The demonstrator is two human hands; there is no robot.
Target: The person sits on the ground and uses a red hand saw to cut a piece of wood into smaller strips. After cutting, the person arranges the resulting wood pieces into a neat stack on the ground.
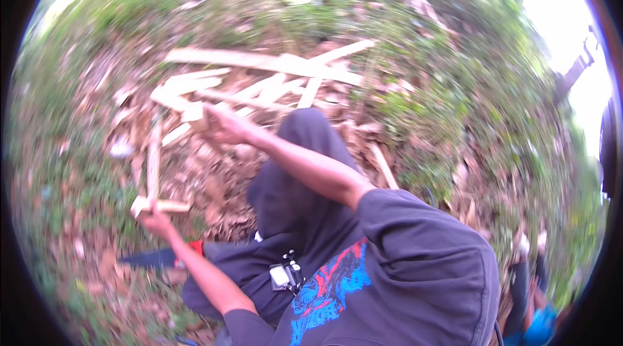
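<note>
My left hand [158, 221] grips the near end of a pale wooden strip [154, 163] that runs away from me, with a short crosspiece [170, 206] at its base. Reaching across my raised knee [305, 145], my right hand [225, 127] is closed on a short pale piece of wood [195, 115]; motion blur hides the exact grip. Just beyond that hand lies a heap of pale cut planks [272, 73]. A saw with a dark blade and red handle [165, 256] lies on the ground under my left forearm.
The ground is brown leaf litter and dirt ringed by green weeds. One loose wood strip [384, 165] lies right of my knee. Another person's legs and blue clothing [529, 294] show at the lower right edge. Dark posts [574, 70] stand at the far right.
</note>
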